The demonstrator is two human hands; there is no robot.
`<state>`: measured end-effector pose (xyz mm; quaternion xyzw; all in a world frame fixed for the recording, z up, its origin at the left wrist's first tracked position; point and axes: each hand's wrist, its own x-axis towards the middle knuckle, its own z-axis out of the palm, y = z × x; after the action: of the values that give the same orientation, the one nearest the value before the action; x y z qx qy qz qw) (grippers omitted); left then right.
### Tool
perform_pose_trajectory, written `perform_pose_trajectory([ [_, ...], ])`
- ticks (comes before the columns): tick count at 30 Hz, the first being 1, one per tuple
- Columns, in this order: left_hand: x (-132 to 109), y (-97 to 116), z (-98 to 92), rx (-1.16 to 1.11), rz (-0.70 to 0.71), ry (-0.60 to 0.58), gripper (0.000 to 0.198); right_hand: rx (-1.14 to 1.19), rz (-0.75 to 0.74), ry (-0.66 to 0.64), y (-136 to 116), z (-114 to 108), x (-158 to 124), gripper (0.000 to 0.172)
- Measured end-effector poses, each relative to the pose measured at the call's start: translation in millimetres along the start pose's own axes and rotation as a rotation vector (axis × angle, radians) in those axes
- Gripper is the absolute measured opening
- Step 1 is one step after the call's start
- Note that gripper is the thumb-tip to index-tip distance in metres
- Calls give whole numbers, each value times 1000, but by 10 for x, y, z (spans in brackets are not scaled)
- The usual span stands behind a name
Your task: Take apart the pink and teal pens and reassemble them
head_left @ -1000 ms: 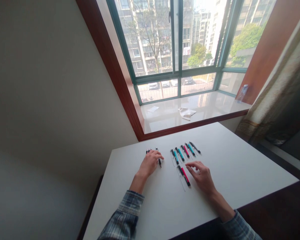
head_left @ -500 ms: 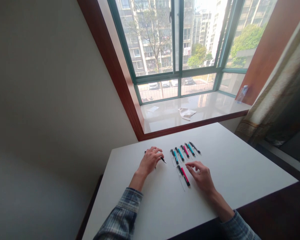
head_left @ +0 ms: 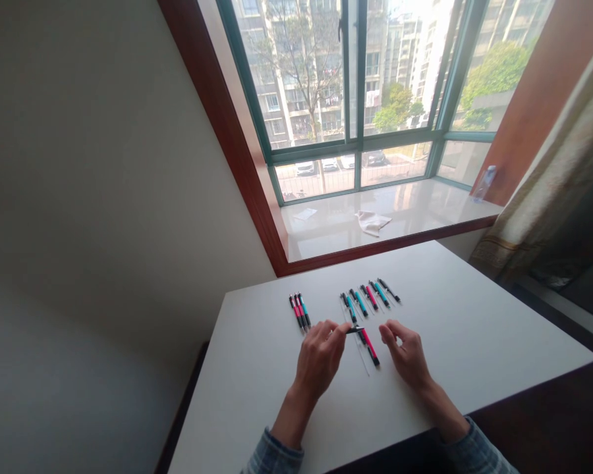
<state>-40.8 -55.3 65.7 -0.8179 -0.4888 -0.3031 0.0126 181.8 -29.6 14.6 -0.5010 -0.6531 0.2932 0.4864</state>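
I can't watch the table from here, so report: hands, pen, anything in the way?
Left hand gripping dark pen, its end toward right hand. Right hand curled, nothing visible in it. Possible obstacle: pink barrel on table between hands.

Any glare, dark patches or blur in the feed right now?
Head view: window washed out to white near its top, sill shiny with reflections, wall at left sunk in shadow; same view, the pen in the left hand looks dark and soft, fine detail unreadable.
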Motion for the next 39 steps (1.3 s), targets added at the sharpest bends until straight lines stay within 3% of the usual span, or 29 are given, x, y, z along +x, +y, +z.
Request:
perform_pose_trajectory([
  [9,-137,54,153,-111,-5,5,21,-19,74,-86,-277,99,-86,53],
  [15,-156,50,195,-155,1,-14,20,-29,98,-98,-326,170,-18,53],
  [25,-182,14,218,-334,-117,-63,24,-13,50,-112,-358,157,-4,46],
  [32,-173,6,191,-410,-156,-35,25,201,71,-224,-398,88,19,27],
  [39,-171,26,180,-413,-163,-36,24,286,162,-220,-353,58,36,36],
])
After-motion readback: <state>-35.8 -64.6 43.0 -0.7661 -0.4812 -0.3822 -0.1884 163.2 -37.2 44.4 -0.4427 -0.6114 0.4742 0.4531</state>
